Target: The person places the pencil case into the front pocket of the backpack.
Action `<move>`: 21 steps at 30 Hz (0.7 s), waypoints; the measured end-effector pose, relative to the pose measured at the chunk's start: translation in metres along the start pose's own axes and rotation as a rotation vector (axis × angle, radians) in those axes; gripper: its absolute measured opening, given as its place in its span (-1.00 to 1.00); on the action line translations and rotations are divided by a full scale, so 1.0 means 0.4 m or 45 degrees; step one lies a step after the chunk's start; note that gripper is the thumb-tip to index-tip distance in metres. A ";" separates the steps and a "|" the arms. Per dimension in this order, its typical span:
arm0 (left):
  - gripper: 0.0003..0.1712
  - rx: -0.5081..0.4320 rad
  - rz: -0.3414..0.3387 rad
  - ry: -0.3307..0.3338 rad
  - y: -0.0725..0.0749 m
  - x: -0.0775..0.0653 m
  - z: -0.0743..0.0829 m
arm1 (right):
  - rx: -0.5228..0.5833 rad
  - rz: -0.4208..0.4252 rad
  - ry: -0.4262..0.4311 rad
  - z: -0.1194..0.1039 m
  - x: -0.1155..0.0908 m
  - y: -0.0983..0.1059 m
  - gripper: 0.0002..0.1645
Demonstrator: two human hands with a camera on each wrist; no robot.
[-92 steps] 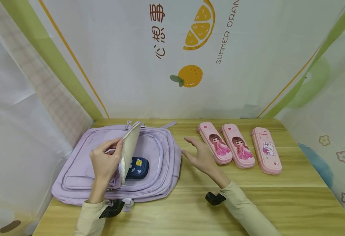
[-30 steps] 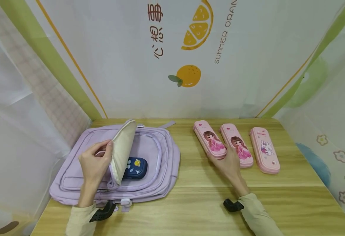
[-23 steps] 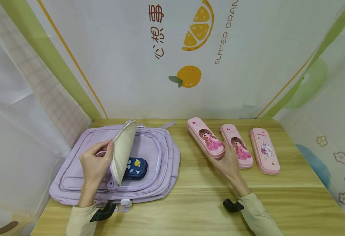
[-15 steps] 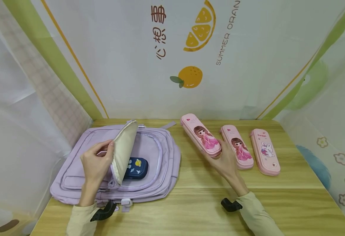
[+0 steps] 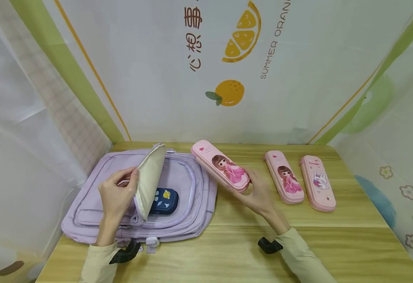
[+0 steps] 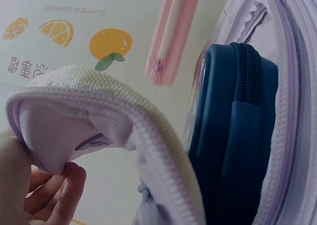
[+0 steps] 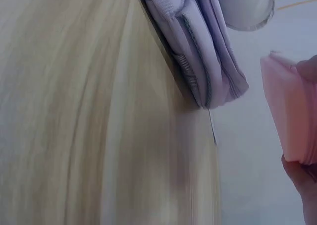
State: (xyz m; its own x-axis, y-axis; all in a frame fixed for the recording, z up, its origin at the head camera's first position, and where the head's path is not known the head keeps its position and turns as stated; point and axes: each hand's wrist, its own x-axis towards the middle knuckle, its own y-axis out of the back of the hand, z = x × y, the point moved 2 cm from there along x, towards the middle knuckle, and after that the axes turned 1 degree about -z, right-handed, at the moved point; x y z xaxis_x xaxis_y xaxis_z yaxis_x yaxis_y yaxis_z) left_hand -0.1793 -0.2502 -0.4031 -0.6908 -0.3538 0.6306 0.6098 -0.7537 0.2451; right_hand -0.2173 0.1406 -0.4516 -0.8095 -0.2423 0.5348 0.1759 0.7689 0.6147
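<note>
A lavender backpack (image 5: 97, 188) lies flat on the left of the table. My left hand (image 5: 117, 192) pinches the edge of its front pocket flap (image 5: 150, 182) and holds it raised, cream lining showing. Inside the pocket is a dark blue pencil case (image 5: 165, 201) with a planet design; the flap covers part of it, and its zipper side (image 6: 247, 86) shows in the left wrist view. My right hand (image 5: 256, 196) grips the lower end of a pink pencil case (image 5: 222, 165) printed with a girl in a pink dress. That case is lifted, its far end overlapping the backpack's right edge.
Two more pink pencil cases lie on the wooden table (image 5: 227, 251) to the right: one with a girl (image 5: 285, 177), one with a rabbit (image 5: 318, 182). A white curtain (image 5: 157, 98) with orange prints hangs behind, and more fabric hangs at both sides.
My right hand has reached the leftmost pink pencil case, picked it up and carried it left to the backpack's edge. My left hand has drawn the flap further left and holds it there.
</note>
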 end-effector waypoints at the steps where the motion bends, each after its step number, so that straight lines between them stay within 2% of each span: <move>1: -0.86 0.002 -0.003 -0.002 0.000 0.001 0.002 | 0.007 -0.025 0.001 -0.005 0.001 -0.006 -0.08; 7: -0.87 -0.002 -0.017 0.001 -0.003 0.006 0.005 | 0.013 -0.147 0.024 -0.025 0.001 -0.038 -0.06; 14: -0.88 -0.002 0.012 -0.011 -0.010 0.002 0.009 | 0.055 -0.298 0.039 -0.040 0.012 -0.070 -0.05; 21: -0.88 -0.010 0.000 -0.030 -0.013 -0.002 0.010 | 0.121 -0.356 0.107 -0.052 0.043 -0.102 -0.05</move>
State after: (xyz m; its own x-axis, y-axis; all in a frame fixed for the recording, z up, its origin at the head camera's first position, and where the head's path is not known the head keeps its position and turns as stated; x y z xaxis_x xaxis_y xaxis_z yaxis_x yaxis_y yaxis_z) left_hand -0.1804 -0.2436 -0.4020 -0.6811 -0.3409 0.6479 0.6068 -0.7580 0.2391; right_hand -0.2268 0.0926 -0.4552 -0.7693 -0.4971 0.4012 -0.1032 0.7165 0.6900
